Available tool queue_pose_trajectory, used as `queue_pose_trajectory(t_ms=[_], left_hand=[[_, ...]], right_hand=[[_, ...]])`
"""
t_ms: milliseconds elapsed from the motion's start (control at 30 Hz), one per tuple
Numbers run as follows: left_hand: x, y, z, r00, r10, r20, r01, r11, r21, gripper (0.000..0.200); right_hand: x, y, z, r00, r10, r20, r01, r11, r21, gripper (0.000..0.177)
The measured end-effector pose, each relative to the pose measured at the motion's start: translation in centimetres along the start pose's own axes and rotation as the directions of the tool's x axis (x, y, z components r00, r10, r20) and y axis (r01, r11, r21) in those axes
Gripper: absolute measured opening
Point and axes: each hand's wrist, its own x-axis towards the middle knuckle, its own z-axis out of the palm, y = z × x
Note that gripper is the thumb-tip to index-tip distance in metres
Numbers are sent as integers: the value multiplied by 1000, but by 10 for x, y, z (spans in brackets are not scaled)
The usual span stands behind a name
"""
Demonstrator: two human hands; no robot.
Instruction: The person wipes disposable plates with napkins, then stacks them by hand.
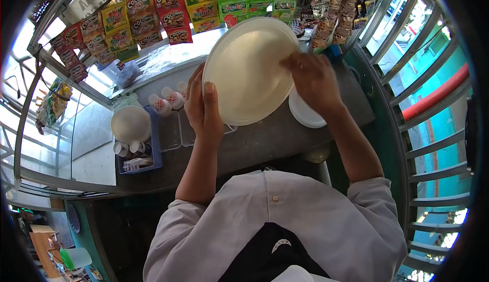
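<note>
My left hand (202,103) grips a wide cream-coloured plastic bowl (244,73) by its left edge, thumb on the near side. The bowl is raised over the counter and tilted, with its ribbed rim and pale inside facing me. At the bowl's right side, my right hand (316,81) overlaps its inside with bent fingers. Motion smears those fingers, so I cannot tell if they hold anything. Below my right wrist a round white lid or dish (307,110) lies on the counter, partly covered by the hand and the bowl.
Strips of drink sachets (168,14) hang along the front. A blue basket (155,152) with jars and a round pale lid (131,124) stands left on the grey counter (265,142). Cups (172,97) and clear containers (187,129) are nearby. Metal bars (423,109) line the right.
</note>
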Motion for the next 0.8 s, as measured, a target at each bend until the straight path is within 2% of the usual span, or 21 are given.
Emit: queue_pose_trajectory(t_ms=[67,100,167,200,267,300,367,400,467,500,533,567,633,700,733,800], left_hand=[[2,9,4,1000,-30,-4,30,999,23,38],[4,14,5,1000,-29,0,29,999,23,38],[7,21,7,992,128,13,-128,985,114,38],[8,21,8,992,129,12,-130,985,113,38],[9,17,11,969,249,10,-248,961,124,35],[9,15,11,969,248,6,-247,961,126,35],[7,11,11,948,311,69,-317,941,121,32],[6,9,11,948,309,69,-316,941,123,32],[6,6,12,944,315,98,-327,934,143,30],[7,7,12,944,314,102,-326,935,142,30],[9,11,12,947,311,81,-320,937,137,30],[12,14,11,950,308,56,-313,940,133,29],[17,21,11,948,315,43,-318,937,142,29],[19,22,10,944,330,27,-330,931,157,29],[19,22,10,946,324,-4,-320,937,143,30],[18,20,11,946,321,-34,-315,941,122,30]], right_hand=[[15,10,-4,971,3,-241,-12,999,-35,19],[17,11,-2,970,7,-242,-16,999,-35,19],[17,10,3,976,29,-215,-32,999,-13,16],[15,6,7,976,28,-216,-32,999,-14,16],[4,-12,20,980,185,-75,-171,973,157,16],[-2,-24,30,981,180,-73,-167,973,158,16],[-14,-51,45,950,293,111,-312,855,414,18],[-14,-64,42,950,293,112,-312,855,415,18],[-12,-81,35,908,293,301,-411,476,777,16],[-13,-80,35,906,296,302,-414,474,777,16],[-14,-75,36,867,449,215,-359,265,895,18],[-14,-68,37,786,597,161,-245,62,968,20],[-6,-31,4,764,621,-177,-267,554,789,21],[8,-13,-21,757,522,-393,-206,762,614,22],[9,-7,-21,758,519,-395,-201,762,616,22],[9,0,-22,903,181,-390,-109,974,199,21]])
